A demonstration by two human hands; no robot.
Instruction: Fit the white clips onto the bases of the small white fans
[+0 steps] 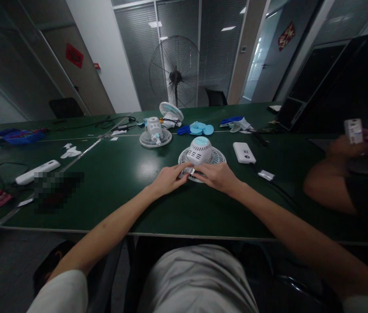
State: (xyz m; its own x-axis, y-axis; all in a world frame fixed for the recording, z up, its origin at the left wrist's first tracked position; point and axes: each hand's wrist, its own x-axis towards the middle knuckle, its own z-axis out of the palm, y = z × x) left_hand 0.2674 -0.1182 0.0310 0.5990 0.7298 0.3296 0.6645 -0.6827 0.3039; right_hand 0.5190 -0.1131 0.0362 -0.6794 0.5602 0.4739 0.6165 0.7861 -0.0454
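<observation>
A small white fan lies grille down on the green table, its rounded motor housing with a light-blue cap facing up. At its near edge, the fingers of my left hand and my right hand meet. Both hands are closed in a pinch on a small white piece in front of the housing; whether it is fixed to the fan I cannot tell. My fingers partly hide the near grille. Light-blue fan blades lie beyond this fan, beside blue gloves.
Another white fan lies face down farther back, with a tilted fan behind it. A white power bank with a cable is to the right. There, a co-worker's hand holds a small white box. A white bar-shaped device lies left.
</observation>
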